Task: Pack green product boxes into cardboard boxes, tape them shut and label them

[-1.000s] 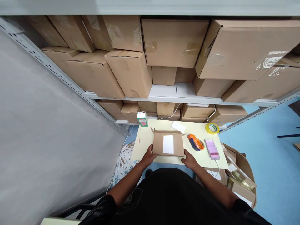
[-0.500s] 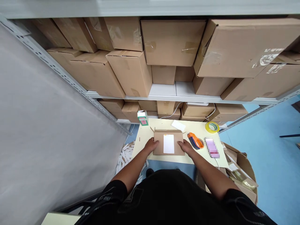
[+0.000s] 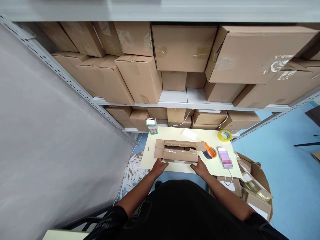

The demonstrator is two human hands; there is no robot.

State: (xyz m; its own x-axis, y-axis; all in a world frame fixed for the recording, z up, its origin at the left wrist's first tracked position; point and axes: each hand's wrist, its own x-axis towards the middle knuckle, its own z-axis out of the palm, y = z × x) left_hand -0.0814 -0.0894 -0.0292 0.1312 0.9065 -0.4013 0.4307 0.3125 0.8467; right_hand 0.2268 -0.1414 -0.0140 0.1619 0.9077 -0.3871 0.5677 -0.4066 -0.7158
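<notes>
We see an open brown cardboard box [image 3: 180, 156] on the pale surface [image 3: 212, 166], flaps [image 3: 159, 149] spread, clear tape [image 3: 181, 151] along its near edge; its contents we cannot make out. Our left hand [image 3: 159, 167] and right hand [image 3: 200, 167], partly curled, grip its near corners. To our right, a big carton [image 3: 259, 171] holds parcels [image 3: 255, 200].

Bright, diffuse light glares off clear tape [image 3: 277, 66] at upper right, while pixelation masks a pink object [image 3: 225, 158].
</notes>
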